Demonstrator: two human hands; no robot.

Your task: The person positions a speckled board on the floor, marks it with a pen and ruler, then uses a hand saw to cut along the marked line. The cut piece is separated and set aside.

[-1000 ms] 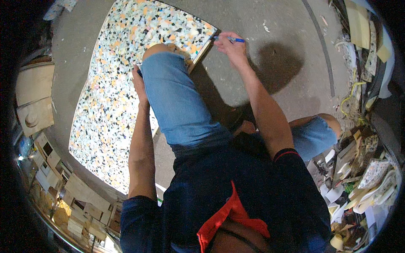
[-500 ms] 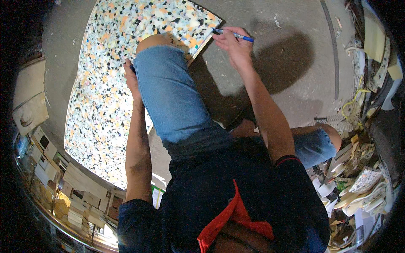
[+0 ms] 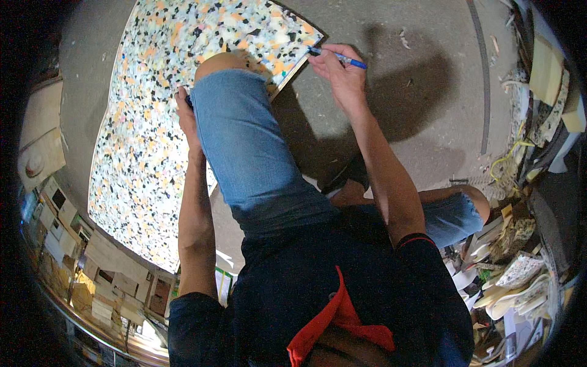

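A large speckled foam sheet [image 3: 137, 147], white with orange and black flecks, lies on the floor. My right hand [image 3: 343, 78] pinches a blue pen [image 3: 353, 62] beside the sheet's right edge. The pen's tip meets the foam a little below the far right corner. My left hand [image 3: 188, 119] rests over the sheet, close against the left side of my bent knee [image 3: 235, 116]. Its fingers close round a small dark thing [image 3: 189, 101], mostly hidden by the hand and the jeans, whose kind I cannot make out.
Grey floor [image 3: 440, 37] surrounds the sheet, with a dark strip [image 3: 481, 79] along the right. Offcuts and scraps [image 3: 520, 275] are heaped at the lower right. Several wooden boards and pieces [image 3: 116, 263] lie at the lower left. My other knee [image 3: 455, 214] is bent out to the right.
The pen tip has shifted slightly down along the sheet's right edge with my right hand. My left hand keeps its place by the knee. The whole view has tilted a little.
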